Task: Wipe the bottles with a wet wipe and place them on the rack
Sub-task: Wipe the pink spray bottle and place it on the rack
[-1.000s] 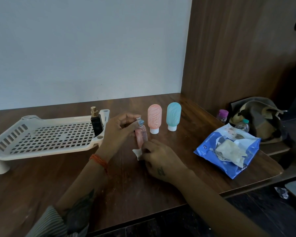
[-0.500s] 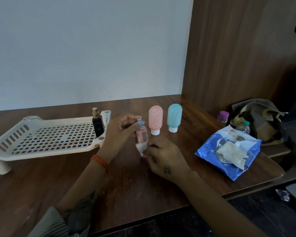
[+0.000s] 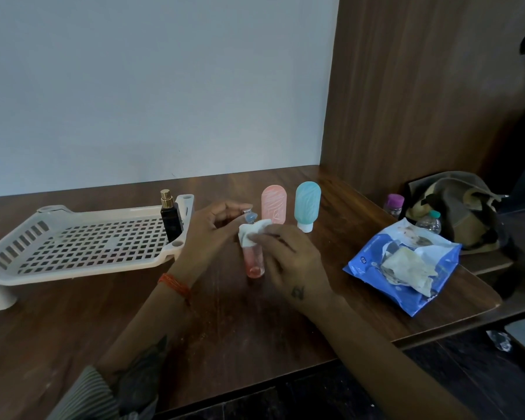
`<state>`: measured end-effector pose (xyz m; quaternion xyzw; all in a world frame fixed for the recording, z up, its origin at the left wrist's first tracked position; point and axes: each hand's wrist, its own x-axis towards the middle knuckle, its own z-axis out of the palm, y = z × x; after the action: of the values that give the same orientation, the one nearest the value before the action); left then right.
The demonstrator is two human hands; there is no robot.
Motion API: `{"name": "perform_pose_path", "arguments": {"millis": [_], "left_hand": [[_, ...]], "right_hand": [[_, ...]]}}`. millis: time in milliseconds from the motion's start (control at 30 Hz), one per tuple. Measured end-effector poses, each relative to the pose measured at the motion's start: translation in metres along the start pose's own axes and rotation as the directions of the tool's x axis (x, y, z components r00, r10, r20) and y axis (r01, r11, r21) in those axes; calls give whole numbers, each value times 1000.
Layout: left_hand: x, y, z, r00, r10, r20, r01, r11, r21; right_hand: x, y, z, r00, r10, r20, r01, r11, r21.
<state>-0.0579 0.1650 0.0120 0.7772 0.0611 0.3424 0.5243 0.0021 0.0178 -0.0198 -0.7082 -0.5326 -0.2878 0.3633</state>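
Observation:
A small clear pink spray bottle (image 3: 254, 262) stands upright on the wooden table, its top pinched between the fingers of my left hand (image 3: 208, 234). My right hand (image 3: 288, 259) presses a white wet wipe (image 3: 251, 234) against the bottle's upper part. Behind them stand a pink squeeze bottle (image 3: 273, 204) and a teal squeeze bottle (image 3: 307, 203), both cap down. A black perfume bottle (image 3: 171, 219) with a gold cap stands in the right end of the white slotted rack (image 3: 73, 247) on the left.
A blue wet wipe pack (image 3: 406, 268) lies open at the right, close to the table's edge. Beyond it, on a lower ledge, sit an olive bag (image 3: 455, 207) and two small water bottles (image 3: 428, 221). A wooden wall panel stands at the right.
My right hand has slid the wipe from the bottle's base up to its upper part. My left hand stays at the bottle's top.

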Motion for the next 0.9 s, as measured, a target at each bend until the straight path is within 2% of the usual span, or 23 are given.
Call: {"name": "perform_pose_path", "arguments": {"millis": [100, 167, 367, 433, 500, 633, 700, 767, 900], "left_hand": [[0, -1, 0, 1000, 12, 8, -12, 1000, 19], [0, 0, 1, 1000, 6, 8, -6, 1000, 0], [0, 0, 2, 1000, -14, 28, 15, 1000, -17], [0, 0, 2, 999, -9, 37, 10, 1000, -14], [0, -1, 2, 1000, 14, 25, -14, 1000, 2], [0, -1, 1, 999, 35, 36, -35, 999, -1], [0, 0, 1, 998, 32, 49, -31, 999, -5], [0, -1, 0, 996, 21, 83, -20, 1000, -13], [1, -2, -3, 992, -13, 127, 18, 999, -38]], "right_hand": [[4, -6, 2, 999, 0, 50, -1, 1000, 17], [3, -3, 3, 994, 106, 11, -107, 988, 108], [6, 11, 9, 961, 237, -141, -202, 954, 221], [4, 11, 7, 968, 182, -174, -151, 973, 177], [2, 7, 9, 985, 116, -127, -97, 984, 149], [4, 2, 25, 983, 168, -74, -149, 967, 205], [5, 11, 28, 978, 139, -155, -113, 979, 169], [6, 13, 20, 976, 126, -176, -86, 972, 219], [7, 15, 13, 953, 200, -228, -126, 946, 300]]}}
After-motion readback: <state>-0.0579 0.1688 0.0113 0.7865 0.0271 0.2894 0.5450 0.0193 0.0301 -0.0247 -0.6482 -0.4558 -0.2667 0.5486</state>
